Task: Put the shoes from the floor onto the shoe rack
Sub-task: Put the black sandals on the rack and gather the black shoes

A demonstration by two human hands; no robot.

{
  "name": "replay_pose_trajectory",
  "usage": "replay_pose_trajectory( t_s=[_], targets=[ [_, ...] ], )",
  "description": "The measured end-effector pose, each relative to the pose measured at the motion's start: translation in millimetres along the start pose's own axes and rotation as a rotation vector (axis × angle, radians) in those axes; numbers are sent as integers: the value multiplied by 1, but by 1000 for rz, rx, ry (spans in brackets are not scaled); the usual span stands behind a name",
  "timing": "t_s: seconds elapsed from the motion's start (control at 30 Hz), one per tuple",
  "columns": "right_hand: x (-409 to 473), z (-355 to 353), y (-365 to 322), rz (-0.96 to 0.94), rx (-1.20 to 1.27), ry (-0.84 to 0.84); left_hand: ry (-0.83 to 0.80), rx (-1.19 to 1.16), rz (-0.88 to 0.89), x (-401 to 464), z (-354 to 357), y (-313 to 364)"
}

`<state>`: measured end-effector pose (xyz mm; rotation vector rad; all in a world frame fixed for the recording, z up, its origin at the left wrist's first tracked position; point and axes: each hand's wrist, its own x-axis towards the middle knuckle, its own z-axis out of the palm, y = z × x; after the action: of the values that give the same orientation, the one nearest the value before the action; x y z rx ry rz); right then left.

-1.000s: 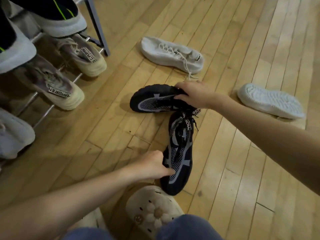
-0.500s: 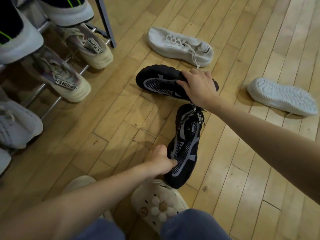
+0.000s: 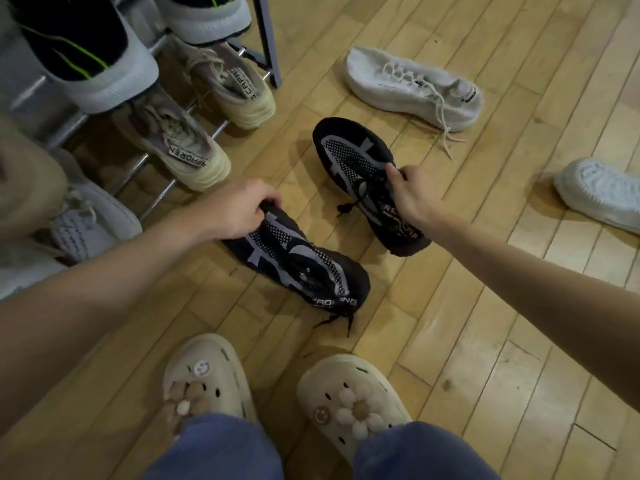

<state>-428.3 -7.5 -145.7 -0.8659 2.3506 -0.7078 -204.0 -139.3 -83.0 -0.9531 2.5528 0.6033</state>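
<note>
Two black knit shoes with grey stripes are in my hands just above the wooden floor. My left hand [image 3: 239,209] pinches the toe end of the nearer black shoe [image 3: 301,268], whose heel points toward me. My right hand [image 3: 412,195] grips the far black shoe [image 3: 349,161] at its laces, toe pointing away. The shoe rack [image 3: 266,46] stands at the upper left, with beige sneakers [image 3: 194,157] on its low rail and grey-black shoes [image 3: 93,64] above. A white laced shoe [image 3: 415,88] lies on the floor beyond, and another white shoe [image 3: 599,194] lies sole-up at the right.
My feet in cream clogs [image 3: 349,403] with flower charms stand at the bottom of the view. A grey-white sneaker [image 3: 86,223] sits on the rack at the left edge. Bare floorboards stretch to the right of the black shoes.
Both black shoes have left the floor and swung toward the rack. My left hand moved up to the near shoe's toe; my right hand shifted its grip to the far shoe's laces.
</note>
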Motion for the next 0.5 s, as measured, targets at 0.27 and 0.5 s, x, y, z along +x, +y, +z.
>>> replay_pose_trajectory(
  t_s=[0.27,0.5],
  targets=[
    [-32,21,8,-22,63,72,392,-328,-195,-13,31,18],
    [-83,21,29,-36,72,90,38,-760,-637,-51,83,71]
  ],
)
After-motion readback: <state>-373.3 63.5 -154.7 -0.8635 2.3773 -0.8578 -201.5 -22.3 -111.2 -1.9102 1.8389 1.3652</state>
